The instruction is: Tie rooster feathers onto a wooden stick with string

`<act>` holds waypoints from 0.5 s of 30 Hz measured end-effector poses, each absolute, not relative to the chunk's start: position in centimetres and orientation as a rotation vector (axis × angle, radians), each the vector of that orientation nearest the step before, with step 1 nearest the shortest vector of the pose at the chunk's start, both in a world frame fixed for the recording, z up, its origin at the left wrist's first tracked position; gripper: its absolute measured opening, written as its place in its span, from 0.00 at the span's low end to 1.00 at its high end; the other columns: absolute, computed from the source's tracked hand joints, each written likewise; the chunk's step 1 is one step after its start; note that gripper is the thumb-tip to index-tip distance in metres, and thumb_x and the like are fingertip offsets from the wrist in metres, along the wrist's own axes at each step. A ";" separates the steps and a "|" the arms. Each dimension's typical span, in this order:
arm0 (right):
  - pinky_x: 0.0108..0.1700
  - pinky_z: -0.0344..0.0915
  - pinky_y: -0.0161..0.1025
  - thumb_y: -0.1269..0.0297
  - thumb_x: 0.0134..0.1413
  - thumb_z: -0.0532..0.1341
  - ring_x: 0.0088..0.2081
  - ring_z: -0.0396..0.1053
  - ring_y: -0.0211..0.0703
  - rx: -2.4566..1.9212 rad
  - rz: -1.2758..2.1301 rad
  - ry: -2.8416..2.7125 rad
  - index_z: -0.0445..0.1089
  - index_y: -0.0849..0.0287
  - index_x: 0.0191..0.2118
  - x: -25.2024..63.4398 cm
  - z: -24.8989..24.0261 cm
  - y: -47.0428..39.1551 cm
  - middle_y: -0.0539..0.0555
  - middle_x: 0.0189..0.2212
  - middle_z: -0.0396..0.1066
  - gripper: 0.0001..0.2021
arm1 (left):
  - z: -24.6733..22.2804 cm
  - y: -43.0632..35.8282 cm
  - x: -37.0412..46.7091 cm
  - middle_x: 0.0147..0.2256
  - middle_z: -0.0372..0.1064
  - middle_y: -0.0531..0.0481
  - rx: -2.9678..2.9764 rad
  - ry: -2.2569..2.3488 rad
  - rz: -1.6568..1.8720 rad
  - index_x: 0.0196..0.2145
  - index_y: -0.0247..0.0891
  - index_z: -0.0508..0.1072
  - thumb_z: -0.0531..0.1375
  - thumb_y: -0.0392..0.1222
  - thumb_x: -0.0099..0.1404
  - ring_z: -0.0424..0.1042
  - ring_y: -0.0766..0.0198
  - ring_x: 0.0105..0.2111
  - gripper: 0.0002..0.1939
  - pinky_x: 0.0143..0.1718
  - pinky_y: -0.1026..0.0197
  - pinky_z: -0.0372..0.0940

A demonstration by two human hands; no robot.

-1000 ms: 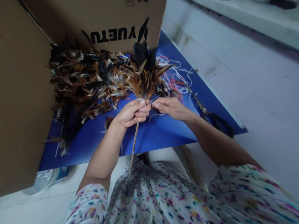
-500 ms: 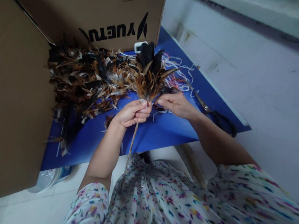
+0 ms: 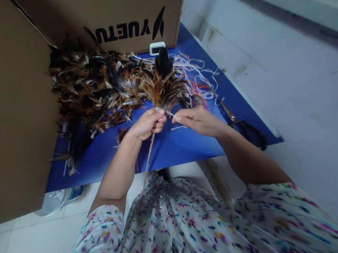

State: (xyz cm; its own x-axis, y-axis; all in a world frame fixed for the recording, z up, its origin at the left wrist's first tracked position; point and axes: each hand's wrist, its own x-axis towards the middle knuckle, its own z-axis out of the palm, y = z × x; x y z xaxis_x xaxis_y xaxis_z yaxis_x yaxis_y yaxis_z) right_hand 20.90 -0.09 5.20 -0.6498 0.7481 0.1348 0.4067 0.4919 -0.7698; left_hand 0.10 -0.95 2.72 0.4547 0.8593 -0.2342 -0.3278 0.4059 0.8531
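My left hand is closed around the upper part of a thin stick, just below a bunch of brown and black feathers fixed round its top. The stick slants down toward my lap. A short length of white string runs from the bunch's base to my right hand, whose thumb and fingers pinch its end. Left of the bunch lies a wide pile of loose brown, black and whitish feathers on the blue tabletop.
Black-handled scissors lie beyond my right wrist. Tangled white and red strings spread behind my right hand. A small white device stands by a large cardboard box. Another cardboard panel rises at the left; a wall borders the right.
My right hand now has white string stretched between it and the feather base. The black feathers at the bunch's top appear narrower, and the view has shifted slightly.
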 end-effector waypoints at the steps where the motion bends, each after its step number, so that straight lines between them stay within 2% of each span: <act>1: 0.32 0.55 0.35 0.57 0.63 0.55 0.27 0.59 0.34 -0.939 1.014 -2.294 0.75 0.64 0.36 20.8 5.3 -0.2 0.49 0.23 0.64 0.17 | 2.7 -0.9 0.1 0.20 0.48 0.61 0.840 0.765 0.850 0.23 0.35 0.57 0.65 0.47 0.62 0.43 0.81 0.16 0.22 0.15 0.76 0.41; 7: 0.32 0.55 0.35 0.55 0.63 0.55 0.27 0.58 0.34 -0.940 1.092 -2.274 0.75 0.64 0.36 21.2 5.3 -0.1 0.49 0.23 0.63 0.17 | 3.0 -0.9 -0.3 0.21 0.49 0.61 0.888 0.757 0.869 0.24 0.36 0.56 0.66 0.48 0.62 0.42 0.81 0.16 0.23 0.14 0.76 0.40; 15: 0.27 0.51 0.34 0.52 0.63 0.56 0.22 0.54 0.32 -0.927 1.202 -2.218 0.73 0.62 0.35 21.6 6.0 -0.4 0.46 0.19 0.58 0.18 | 2.9 -1.1 0.2 0.21 0.51 0.61 0.890 0.819 0.869 0.26 0.38 0.55 0.67 0.49 0.60 0.45 0.80 0.16 0.23 0.15 0.75 0.40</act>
